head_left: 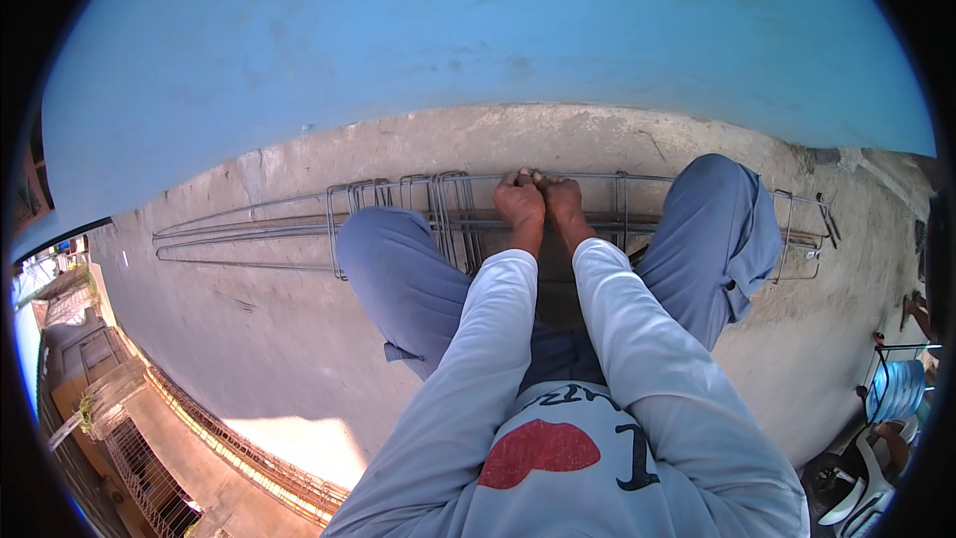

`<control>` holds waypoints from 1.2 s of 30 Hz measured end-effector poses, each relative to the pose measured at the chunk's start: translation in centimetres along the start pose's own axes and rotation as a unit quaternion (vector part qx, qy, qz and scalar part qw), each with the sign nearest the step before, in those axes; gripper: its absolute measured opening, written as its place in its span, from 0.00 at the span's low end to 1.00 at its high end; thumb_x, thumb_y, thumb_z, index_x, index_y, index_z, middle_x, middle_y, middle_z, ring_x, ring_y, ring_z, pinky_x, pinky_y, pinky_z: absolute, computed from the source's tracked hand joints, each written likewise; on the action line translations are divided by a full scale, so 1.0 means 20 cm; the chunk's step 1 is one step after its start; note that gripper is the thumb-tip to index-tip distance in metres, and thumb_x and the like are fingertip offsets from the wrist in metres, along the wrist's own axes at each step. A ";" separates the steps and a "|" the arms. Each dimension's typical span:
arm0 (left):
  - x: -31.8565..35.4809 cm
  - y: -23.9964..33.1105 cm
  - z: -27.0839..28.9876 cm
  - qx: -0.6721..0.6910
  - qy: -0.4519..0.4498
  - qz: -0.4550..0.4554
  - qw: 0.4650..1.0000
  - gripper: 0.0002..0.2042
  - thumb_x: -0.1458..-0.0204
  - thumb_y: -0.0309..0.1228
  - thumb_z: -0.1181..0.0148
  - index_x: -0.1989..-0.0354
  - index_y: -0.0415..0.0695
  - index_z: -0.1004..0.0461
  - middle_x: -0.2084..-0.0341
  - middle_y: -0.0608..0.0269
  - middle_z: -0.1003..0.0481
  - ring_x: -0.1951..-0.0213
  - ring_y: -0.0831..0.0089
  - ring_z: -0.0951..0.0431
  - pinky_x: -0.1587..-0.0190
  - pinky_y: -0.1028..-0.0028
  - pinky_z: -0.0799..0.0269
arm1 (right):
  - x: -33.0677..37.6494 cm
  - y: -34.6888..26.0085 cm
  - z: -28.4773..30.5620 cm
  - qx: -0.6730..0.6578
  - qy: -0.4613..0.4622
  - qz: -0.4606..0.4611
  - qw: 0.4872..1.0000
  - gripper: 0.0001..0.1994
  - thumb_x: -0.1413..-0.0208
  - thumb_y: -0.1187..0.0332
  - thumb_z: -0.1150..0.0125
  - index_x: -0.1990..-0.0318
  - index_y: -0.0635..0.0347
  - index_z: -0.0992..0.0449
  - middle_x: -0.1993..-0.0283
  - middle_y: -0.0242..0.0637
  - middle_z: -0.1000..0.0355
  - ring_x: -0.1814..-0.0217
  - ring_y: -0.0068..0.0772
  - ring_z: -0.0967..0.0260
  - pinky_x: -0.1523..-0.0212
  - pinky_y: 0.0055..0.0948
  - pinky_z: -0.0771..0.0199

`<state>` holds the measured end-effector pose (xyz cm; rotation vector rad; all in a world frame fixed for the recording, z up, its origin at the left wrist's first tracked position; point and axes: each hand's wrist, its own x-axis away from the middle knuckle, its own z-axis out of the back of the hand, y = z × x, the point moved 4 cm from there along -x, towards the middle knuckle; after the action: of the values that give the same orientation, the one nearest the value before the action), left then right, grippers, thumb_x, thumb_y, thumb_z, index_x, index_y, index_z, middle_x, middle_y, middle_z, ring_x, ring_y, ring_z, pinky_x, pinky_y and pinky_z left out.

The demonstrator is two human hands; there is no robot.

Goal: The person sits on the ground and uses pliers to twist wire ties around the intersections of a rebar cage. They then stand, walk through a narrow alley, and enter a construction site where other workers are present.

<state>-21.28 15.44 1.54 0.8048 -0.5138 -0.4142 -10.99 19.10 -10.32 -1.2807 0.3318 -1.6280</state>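
So the main thing here is a long metal rod frame [441, 209] lying on the bare concrete floor [289, 324], stretched left to right in front of the person. A bunch of its square wire loops sits to the left of the hands, with more spaced out on the right.

The left hand [520, 201] and right hand [562, 201] are side by side at the upper rod, just about touching. Fingers on both are curled in, pretty narrow, but I honestly can't tell what they're pinching.

Bent knees in blue-grey trousers [709, 239] sit either side, covering bits of the frame. Some thin dark thing [829, 221] is by its right end, too small to make out.

Past all that there's a blue wall [498, 30] up top, a sunlit patch [304, 446] lower left, and clutter with a bluish seat [896, 389] lower right.
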 end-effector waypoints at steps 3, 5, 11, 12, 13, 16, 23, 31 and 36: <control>0.03 -0.11 -0.07 0.179 -0.009 0.159 0.971 0.10 0.43 0.29 0.42 0.68 0.32 0.21 0.72 0.45 0.20 0.70 0.58 0.20 0.65 0.63 0.28 | -0.02 0.02 -0.02 -0.069 -0.014 -0.052 0.996 0.22 0.53 0.57 0.29 0.60 0.69 0.20 0.55 0.51 0.22 0.50 0.43 0.23 0.48 0.33 0.29; 0.03 -0.14 -0.10 0.187 0.004 0.187 0.964 0.10 0.43 0.29 0.41 0.67 0.32 0.21 0.70 0.46 0.19 0.68 0.61 0.20 0.63 0.64 0.27 | -0.03 0.04 -0.01 -0.032 -0.019 0.010 0.999 0.22 0.53 0.57 0.29 0.58 0.69 0.20 0.53 0.50 0.22 0.48 0.43 0.24 0.47 0.33 0.29; 0.00 -0.24 -0.20 0.285 -0.005 0.283 0.916 0.10 0.43 0.30 0.40 0.62 0.33 0.22 0.62 0.47 0.20 0.64 0.63 0.20 0.60 0.66 0.27 | -0.05 0.05 0.00 -0.121 -0.018 -0.050 0.991 0.20 0.51 0.58 0.29 0.59 0.69 0.19 0.55 0.47 0.21 0.50 0.40 0.23 0.48 0.32 0.29; 0.01 -0.23 -0.22 0.301 -0.022 0.302 0.904 0.10 0.42 0.30 0.40 0.61 0.33 0.22 0.60 0.48 0.20 0.63 0.64 0.20 0.60 0.67 0.26 | -0.05 0.07 0.02 -0.157 -0.005 -0.062 0.986 0.20 0.51 0.59 0.30 0.60 0.69 0.19 0.56 0.47 0.21 0.52 0.39 0.23 0.50 0.32 0.28; -0.04 -0.27 -0.20 0.171 -0.064 0.187 0.965 0.11 0.42 0.30 0.40 0.60 0.33 0.22 0.60 0.49 0.20 0.64 0.64 0.20 0.60 0.67 0.27 | -0.01 0.02 0.00 -0.156 -0.016 -0.059 0.986 0.18 0.50 0.59 0.30 0.61 0.68 0.19 0.57 0.46 0.20 0.54 0.38 0.23 0.51 0.32 0.28; -0.11 -0.39 -0.20 -0.036 -0.178 0.074 0.981 0.12 0.41 0.30 0.43 0.55 0.33 0.25 0.59 0.51 0.21 0.63 0.67 0.21 0.61 0.69 0.26 | 0.09 -0.08 0.01 -0.144 -0.033 -0.059 0.987 0.16 0.49 0.60 0.31 0.64 0.67 0.18 0.62 0.44 0.20 0.61 0.35 0.23 0.55 0.32 0.28; -0.17 -0.56 -0.34 0.380 -0.101 0.420 0.817 0.13 0.39 0.30 0.48 0.52 0.33 0.28 0.61 0.54 0.23 0.61 0.67 0.22 0.60 0.67 0.25 | 0.08 -0.11 0.00 -0.097 -0.008 -0.006 0.995 0.18 0.49 0.60 0.30 0.60 0.69 0.20 0.58 0.47 0.21 0.56 0.38 0.23 0.52 0.32 0.28; -0.19 -0.58 -0.35 0.285 -0.124 0.404 0.861 0.13 0.44 0.30 0.38 0.59 0.30 0.24 0.60 0.51 0.21 0.65 0.68 0.22 0.62 0.68 0.26 | 0.09 -0.11 0.02 -0.081 -0.002 -0.026 0.996 0.24 0.49 0.58 0.31 0.54 0.72 0.22 0.51 0.53 0.23 0.47 0.44 0.25 0.44 0.33 0.30; -0.14 -0.55 -0.43 0.247 -0.121 0.376 0.885 0.14 0.44 0.32 0.40 0.57 0.31 0.24 0.59 0.51 0.21 0.63 0.67 0.22 0.61 0.67 0.27 | 0.11 -0.13 0.08 -0.081 0.014 -0.041 0.996 0.19 0.49 0.58 0.31 0.58 0.67 0.19 0.57 0.48 0.21 0.53 0.42 0.22 0.50 0.34 0.28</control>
<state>-20.24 14.88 -12.72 0.9704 -1.1415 0.3651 -10.89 19.00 -6.50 -1.4093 0.4412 -1.7174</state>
